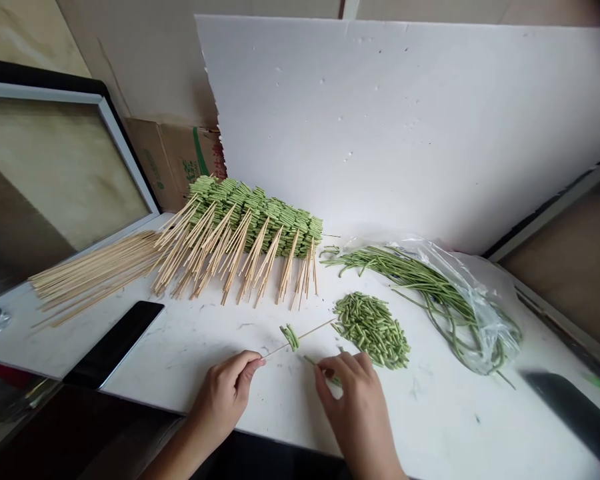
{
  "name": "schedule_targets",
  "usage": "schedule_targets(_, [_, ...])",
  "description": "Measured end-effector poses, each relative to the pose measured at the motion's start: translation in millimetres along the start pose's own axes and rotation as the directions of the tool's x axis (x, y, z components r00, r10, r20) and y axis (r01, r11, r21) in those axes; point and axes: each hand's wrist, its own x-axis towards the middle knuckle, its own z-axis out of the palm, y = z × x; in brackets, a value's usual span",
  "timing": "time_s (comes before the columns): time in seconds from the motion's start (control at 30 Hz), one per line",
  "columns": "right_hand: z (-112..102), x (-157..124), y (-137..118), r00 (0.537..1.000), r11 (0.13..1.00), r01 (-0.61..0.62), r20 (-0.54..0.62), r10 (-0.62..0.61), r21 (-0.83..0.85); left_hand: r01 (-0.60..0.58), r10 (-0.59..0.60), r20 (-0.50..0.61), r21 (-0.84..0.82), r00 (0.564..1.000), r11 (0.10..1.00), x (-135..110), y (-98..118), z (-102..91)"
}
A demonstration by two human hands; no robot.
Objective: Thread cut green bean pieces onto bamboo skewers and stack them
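Note:
My left hand [233,383] is closed in a pinch round one end of a thin wooden skewer [315,329], which slants up to the right over the table. A few short green bean pieces [290,337] are threaded on it side by side. Close by on the right, my right hand [353,387] pinches a cut green bean piece [309,360] between thumb and fingertips, apart from the skewer. More green shows under that palm, partly hidden. Just beyond my right hand lies a pile of cut bean pieces [373,330].
Filled skewers [260,217] are stacked at the back, sticks toward me. Bare skewers [100,267] lie at the left, near a black phone [117,340]. Long uncut beans [405,270] lie partly in a clear plastic bag [485,320] at the right. A white foam board [405,127] stands behind.

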Motion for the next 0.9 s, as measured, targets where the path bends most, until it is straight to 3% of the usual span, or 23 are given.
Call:
schedule_targets(0.23, [-44.4, 39.7, 68.3, 0.965, 0.981, -0.166, -0.222, 0.14, -0.105, -0.027, 0.027, 0.018, -0.02, 0.999, 0.999, -3.3, -2.9, 0.1])
schedule_targets(0.33, [-48.7, 45.9, 81.7, 0.964, 0.976, -0.177, -0.222, 0.146, -0.13, -0.015, 0.015, 0.016, -0.035, 1.0, 0.999, -3.1, -4.4, 0.1])
schedule_targets(0.43, [-45.0, 37.9, 75.0, 0.981, 0.988, -0.112, -0.173, 0.093, -0.103, -0.017, 0.018, 0.021, -0.057, 1.0, 0.998, -2.7, -5.4, 0.4])
schedule_targets(0.6, [-33.0, 17.0, 51.4, 0.995, 0.994, -0.072, 0.058, 0.078, -0.085, -0.014, 0.018, 0.06, -0.065, 0.998, 0.998, -1.7, -3.9, -0.8])
schedule_targets(0.9, [-38.2, 4.8, 47.6, 0.982, 0.966, -0.154, 0.08, 0.173, -0.207, -0.042, 0.046, 0.045, -0.082, 0.998, 0.996, -0.3, 0.6, -4.8])
